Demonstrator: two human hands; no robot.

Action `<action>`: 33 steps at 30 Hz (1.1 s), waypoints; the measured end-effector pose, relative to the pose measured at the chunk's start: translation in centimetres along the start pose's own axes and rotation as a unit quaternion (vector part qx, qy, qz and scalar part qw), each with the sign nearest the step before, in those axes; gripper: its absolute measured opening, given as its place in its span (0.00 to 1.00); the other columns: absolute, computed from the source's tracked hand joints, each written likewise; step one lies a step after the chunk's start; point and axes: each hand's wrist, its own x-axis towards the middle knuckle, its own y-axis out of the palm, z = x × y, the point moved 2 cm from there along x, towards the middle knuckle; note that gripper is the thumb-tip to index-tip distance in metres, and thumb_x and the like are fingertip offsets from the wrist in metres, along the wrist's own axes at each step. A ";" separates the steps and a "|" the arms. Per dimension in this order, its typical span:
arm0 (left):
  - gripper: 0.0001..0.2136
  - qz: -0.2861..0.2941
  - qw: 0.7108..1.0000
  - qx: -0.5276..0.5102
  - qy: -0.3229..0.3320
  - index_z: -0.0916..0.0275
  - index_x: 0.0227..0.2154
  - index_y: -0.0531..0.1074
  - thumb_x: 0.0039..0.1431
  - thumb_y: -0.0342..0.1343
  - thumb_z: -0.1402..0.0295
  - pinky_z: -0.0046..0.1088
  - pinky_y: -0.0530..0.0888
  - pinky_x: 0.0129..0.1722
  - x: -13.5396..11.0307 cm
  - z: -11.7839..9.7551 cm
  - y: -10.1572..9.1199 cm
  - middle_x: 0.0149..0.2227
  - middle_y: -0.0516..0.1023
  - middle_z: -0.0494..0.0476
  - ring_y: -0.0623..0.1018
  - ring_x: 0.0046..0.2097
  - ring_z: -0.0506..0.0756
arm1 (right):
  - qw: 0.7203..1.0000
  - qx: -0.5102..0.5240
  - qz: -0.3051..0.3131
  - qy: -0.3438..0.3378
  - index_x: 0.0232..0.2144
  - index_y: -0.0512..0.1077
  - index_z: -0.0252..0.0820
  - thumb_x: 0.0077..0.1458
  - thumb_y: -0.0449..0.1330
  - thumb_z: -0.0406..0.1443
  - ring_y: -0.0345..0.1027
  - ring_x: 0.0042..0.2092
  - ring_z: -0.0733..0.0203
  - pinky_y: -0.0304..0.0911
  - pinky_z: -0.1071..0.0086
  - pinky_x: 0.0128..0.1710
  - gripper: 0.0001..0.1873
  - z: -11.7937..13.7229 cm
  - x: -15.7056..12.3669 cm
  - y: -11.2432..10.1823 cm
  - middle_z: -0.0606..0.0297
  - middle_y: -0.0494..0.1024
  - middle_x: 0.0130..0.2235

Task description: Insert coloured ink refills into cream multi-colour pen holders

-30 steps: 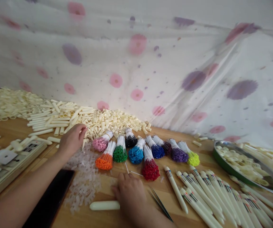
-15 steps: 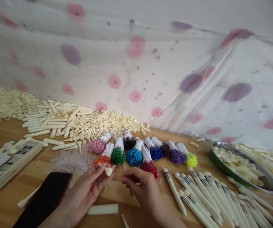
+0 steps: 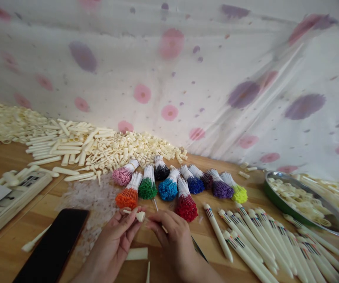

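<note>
My left hand is closed around a small cream plastic pen part, its wider end facing right. Close against that end, my right hand has its thumb and fingers pinched together; what they hold is too small to make out. A thin white refill stem shows just beyond the right fingers, partly hidden by them. Behind the hands stand bundles of pen refills, among them orange, green, light blue and dark red. A cream pen barrel lies between my wrists.
Multicolour pens lie fanned at right, by a metal dish of cream parts. A black phone and a power strip are at left. Cream parts are heaped along the patterned sheet.
My right hand has moved left and up, bringing its fingertips against the cream part in my left hand. The left hand has shifted slightly right. The view has tilted down a little.
</note>
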 end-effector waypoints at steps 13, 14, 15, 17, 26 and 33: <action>0.07 0.058 0.995 0.067 0.036 0.58 0.24 0.73 0.43 0.65 0.74 0.22 0.76 0.41 0.3 0.7 -0.7 0.28 0.80 0.46 0.79 0.40 0.52 | 0.997 -0.054 0.013 -0.051 0.36 0.68 0.41 0.62 0.51 0.38 0.68 0.29 0.63 0.62 0.73 0.30 0.08 0.3 -0.5 -0.4 0.65 0.76 0.29; 0.07 0.059 0.996 0.064 0.035 0.58 0.23 0.73 0.43 0.66 0.73 0.22 0.76 0.41 0.3 0.8 -0.7 0.28 0.80 0.46 0.79 0.39 0.51 | 0.997 -0.058 0.015 -0.055 0.36 0.67 0.41 0.62 0.50 0.38 0.68 0.30 0.63 0.61 0.73 0.30 0.08 0.2 -0.5 -0.4 0.65 0.76 0.30; 0.07 0.062 0.996 0.062 0.034 0.58 0.23 0.72 0.42 0.66 0.73 0.22 0.76 0.41 0.3 0.8 -0.8 0.28 0.80 0.46 0.79 0.38 0.51 | 0.996 -0.066 0.016 -0.062 0.36 0.67 0.41 0.63 0.49 0.37 0.68 0.30 0.63 0.61 0.73 0.30 0.09 0.2 -0.5 -0.4 0.64 0.76 0.30; 0.07 0.072 0.995 0.062 0.034 0.58 0.22 0.72 0.42 0.66 0.72 0.22 0.76 0.40 0.3 1.0 -0.9 0.28 0.80 0.47 0.79 0.36 0.51 | 0.992 -0.095 0.010 -0.077 0.32 0.67 0.40 0.64 0.47 0.36 0.65 0.27 0.63 0.58 0.72 0.27 0.12 0.3 -0.4 -0.3 0.64 0.74 0.26; 0.11 0.024 0.972 0.167 0.166 0.59 0.21 0.69 0.39 0.68 0.68 0.26 0.75 0.40 0.2 1.8 -1.0 0.29 0.82 0.48 0.80 0.39 0.54 | 0.992 0.007 0.041 0.119 0.22 0.62 0.40 0.66 0.32 0.38 0.51 0.17 0.70 0.48 0.78 0.16 0.27 -0.4 -0.5 2.6 0.73 0.57 0.16; 0.13 0.090 0.895 0.415 0.137 0.59 0.27 0.73 0.48 0.59 0.54 0.22 0.68 0.21 0.3 -0.3 -0.6 0.21 0.73 0.48 0.71 0.23 0.51 | 0.993 0.012 0.091 0.075 0.22 0.62 0.41 0.64 0.41 0.43 0.55 0.24 0.66 0.51 0.74 0.23 0.22 -1.4 -0.1 0.7 0.68 0.63 0.22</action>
